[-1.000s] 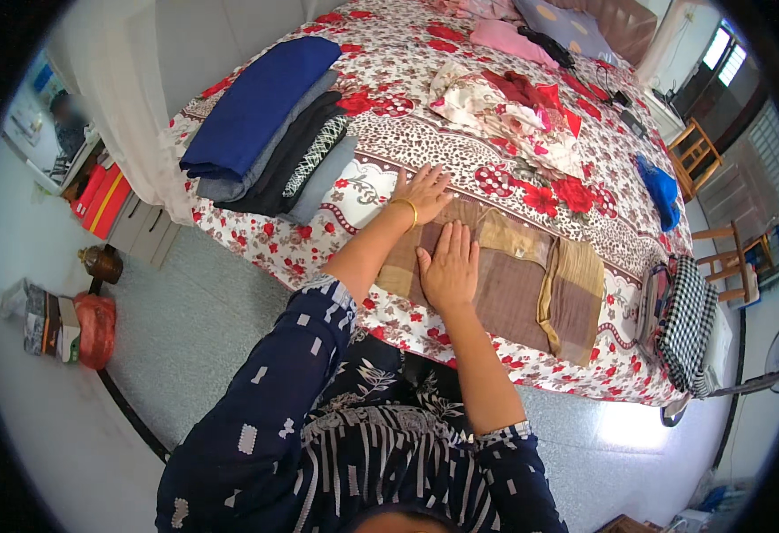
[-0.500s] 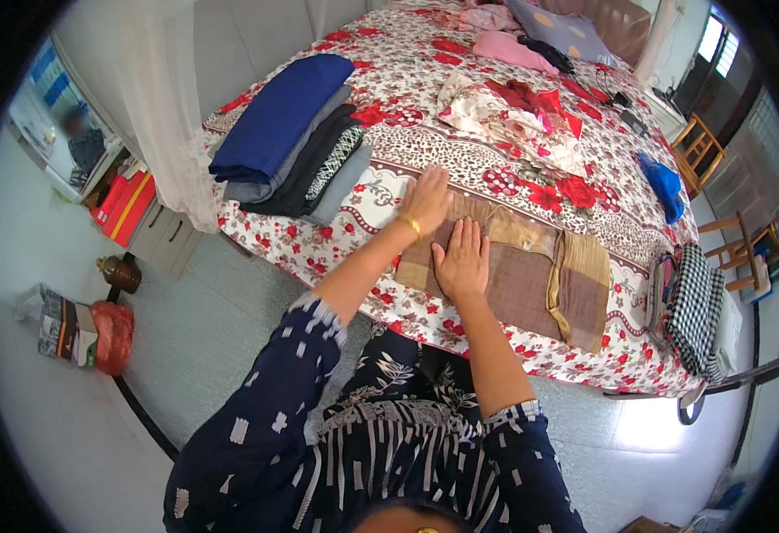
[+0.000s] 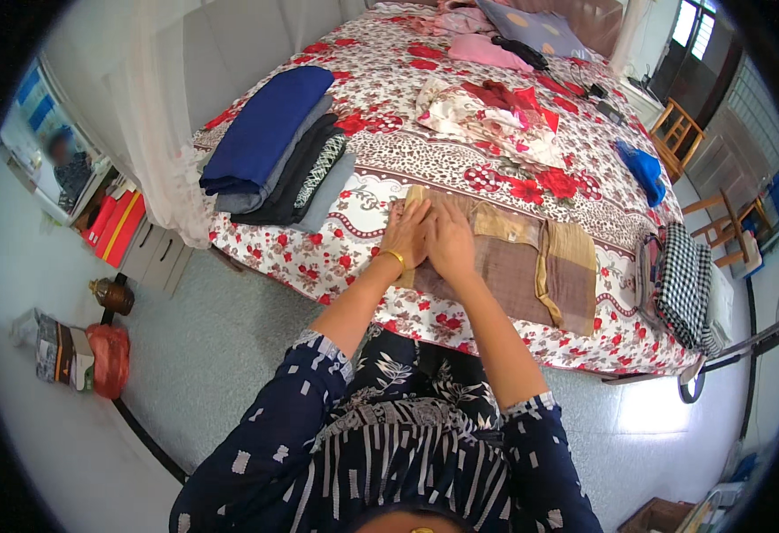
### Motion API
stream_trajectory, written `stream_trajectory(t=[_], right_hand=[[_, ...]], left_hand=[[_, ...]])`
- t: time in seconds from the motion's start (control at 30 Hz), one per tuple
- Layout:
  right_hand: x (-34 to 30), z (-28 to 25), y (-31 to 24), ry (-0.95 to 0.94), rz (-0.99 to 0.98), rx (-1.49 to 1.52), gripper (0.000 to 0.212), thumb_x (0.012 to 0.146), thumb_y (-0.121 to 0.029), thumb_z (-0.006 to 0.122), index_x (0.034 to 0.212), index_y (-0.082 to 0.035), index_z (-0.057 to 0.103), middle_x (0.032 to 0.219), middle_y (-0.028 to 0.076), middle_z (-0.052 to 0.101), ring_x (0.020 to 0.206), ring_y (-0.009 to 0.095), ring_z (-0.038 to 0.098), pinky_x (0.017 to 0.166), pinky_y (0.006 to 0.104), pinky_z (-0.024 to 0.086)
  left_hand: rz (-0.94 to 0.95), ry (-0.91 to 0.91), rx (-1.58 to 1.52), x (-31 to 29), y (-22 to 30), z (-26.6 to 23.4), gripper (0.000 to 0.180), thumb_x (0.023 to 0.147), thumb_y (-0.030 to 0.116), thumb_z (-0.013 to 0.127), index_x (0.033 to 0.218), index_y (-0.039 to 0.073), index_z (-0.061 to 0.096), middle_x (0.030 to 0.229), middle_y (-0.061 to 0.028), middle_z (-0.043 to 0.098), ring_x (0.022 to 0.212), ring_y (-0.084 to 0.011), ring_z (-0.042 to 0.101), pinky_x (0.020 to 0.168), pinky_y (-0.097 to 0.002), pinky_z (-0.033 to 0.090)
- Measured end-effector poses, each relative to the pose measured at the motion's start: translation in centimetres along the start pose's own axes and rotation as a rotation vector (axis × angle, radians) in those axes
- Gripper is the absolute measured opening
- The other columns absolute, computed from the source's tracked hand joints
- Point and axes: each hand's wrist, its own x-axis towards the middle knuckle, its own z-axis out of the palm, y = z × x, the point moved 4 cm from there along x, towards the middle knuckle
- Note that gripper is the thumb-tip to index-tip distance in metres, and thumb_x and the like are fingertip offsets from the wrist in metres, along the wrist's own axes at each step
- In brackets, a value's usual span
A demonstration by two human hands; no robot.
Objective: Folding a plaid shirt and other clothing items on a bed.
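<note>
Both hands lie flat on a folded brown cloth near the front edge of the bed. The left hand rests palm down on the cloth's left end, fingers straight and close together, gripping nothing; a gold bangle sits on its wrist. The right hand lies just beside it, touching or nearly touching it, also palm down with fingers together and pressed on the cloth. The cloth stretches from the hands to the right, with lighter tan bands along its top and across its right part.

The bed wears a cover with red flowers and a brown patterned band. To the left of the hands, well apart, a stack of folded clothes lies with a dark blue piece on top and grey and black ones under it. Further up the bed lies a crumpled floral cloth, a pink piece beyond it. A blue cloth lies near the right side. A black-and-white checked cloth hangs at the bed's right corner.
</note>
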Motion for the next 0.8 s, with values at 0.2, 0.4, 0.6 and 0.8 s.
stream_trajectory(t=[0.2,0.4,0.6,0.8], right_hand=[[2.9,5.3,1.0,0.152,0.030,-0.044,0.054,0.085,-0.035,0.041,0.122,0.004,0.037,0.127,0.022,0.036,0.120,0.034,0.031,0.099,0.0432,0.026],[4.1,5.9,3.5,-0.024,0.123,-0.030,0.064,0.088,-0.045,0.031,0.130,0.003,0.027,0.135,0.018,0.027,0.128,0.030,0.021,0.104,0.0390,0.018],[3.9,4.0,4.1,-0.117,0.266,-0.247,0.065,0.089,-0.047,0.024,0.134,-0.001,0.023,0.140,0.012,0.023,0.130,0.023,0.017,0.106,0.0365,0.013],[1.9,2.8,5.9,-0.132,0.277,-0.504,0.059,0.089,-0.044,0.025,0.135,-0.007,0.023,0.141,0.006,0.023,0.131,0.021,0.015,0.106,0.0388,0.010]], left_hand=[[-0.048,-0.037,0.146,-0.2,0.2,-0.3,0.061,0.080,0.033,0.042,0.134,0.008,0.026,0.140,-0.0113,0.022,0.131,-0.0247,0.012,0.105,-0.0458,0.004],[-0.041,0.051,0.029,0.2,0.2,0.0,0.057,0.082,0.033,0.038,0.133,0.009,0.027,0.138,-0.0089,0.028,0.130,-0.0243,0.017,0.104,-0.0465,0.005],[-0.054,0.023,-0.013,0.6,0.1,0.1,0.051,0.087,0.031,0.030,0.133,0.011,0.028,0.138,-0.0045,0.030,0.129,-0.0220,0.021,0.104,-0.0472,0.007],[-0.139,0.021,-0.082,0.2,-0.3,0.5,0.050,0.088,0.034,0.030,0.132,0.011,0.031,0.139,-0.0030,0.026,0.130,-0.0186,0.019,0.105,-0.0444,0.011]])
